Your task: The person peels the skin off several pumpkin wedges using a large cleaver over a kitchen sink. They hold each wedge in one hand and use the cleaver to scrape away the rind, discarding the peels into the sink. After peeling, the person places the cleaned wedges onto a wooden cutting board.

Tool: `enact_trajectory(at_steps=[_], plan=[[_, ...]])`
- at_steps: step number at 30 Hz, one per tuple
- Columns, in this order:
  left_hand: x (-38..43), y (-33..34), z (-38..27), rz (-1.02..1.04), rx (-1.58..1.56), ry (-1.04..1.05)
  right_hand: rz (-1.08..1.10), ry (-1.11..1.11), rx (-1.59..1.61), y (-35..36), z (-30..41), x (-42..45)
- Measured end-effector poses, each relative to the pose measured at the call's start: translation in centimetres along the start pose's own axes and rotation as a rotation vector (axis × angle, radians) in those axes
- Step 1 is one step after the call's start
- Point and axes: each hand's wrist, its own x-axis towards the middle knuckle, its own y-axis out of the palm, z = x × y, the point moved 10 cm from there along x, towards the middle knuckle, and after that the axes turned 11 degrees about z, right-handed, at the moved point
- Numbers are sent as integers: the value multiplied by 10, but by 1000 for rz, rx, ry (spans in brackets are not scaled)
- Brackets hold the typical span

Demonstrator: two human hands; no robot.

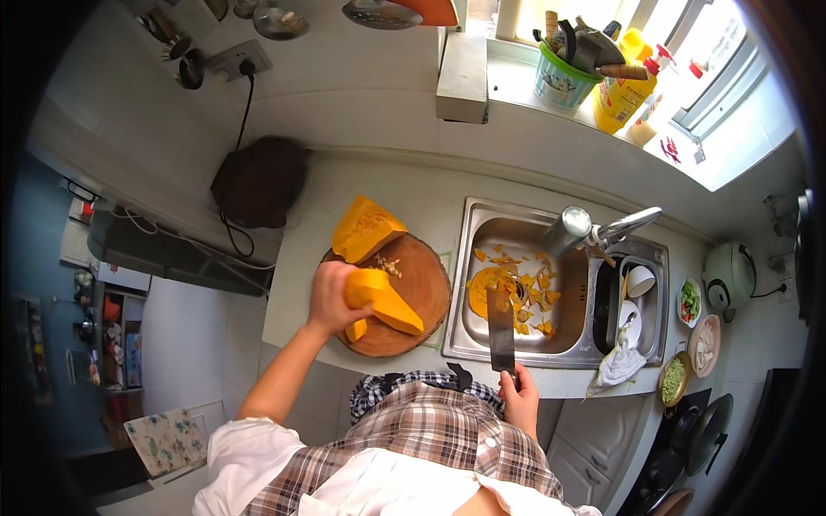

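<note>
A round wooden cutting board (423,277) lies on the counter left of the sink. My left hand (332,297) is closed around a peeled pumpkin piece (368,287) over the board. Beneath and beside that hand lie a long pumpkin wedge (399,313) and a small chunk (356,329). A large pumpkin section (364,227) rests at the board's far left edge, near a little heap of seeds (388,266). My right hand (519,393) grips the handle of a cleaver (501,329), whose blade extends over the near left part of the sink.
Orange peelings (532,290) lie in the steel sink basin (568,322), under a faucet (629,222). Dishes fill the smaller basin, with a white cloth (621,366) over its front edge. Farther right stand a plate of chopped vegetables (690,302), a pink bowl (705,345) and a pan (674,380).
</note>
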Motion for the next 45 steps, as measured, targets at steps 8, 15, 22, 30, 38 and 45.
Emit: enact_trajectory(at_steps=[8,15,22,30,38,45], plan=[[-101,49,153,-194,9,-845,115,-3,-10,22,9,20],[-104,66,158,-138,-117,-824,140,-11,-121,22,16,19],[-96,60,136,-112,-99,-648,143,14,-120,15,12,18],[-99,64,5,25,237,-495,155,-7,-130,14,14,13],[-96,69,16,123,427,-354,203,-11,-155,17,5,13],[-38,108,-54,415,559,175,209,-12,-185,20,12,12]])
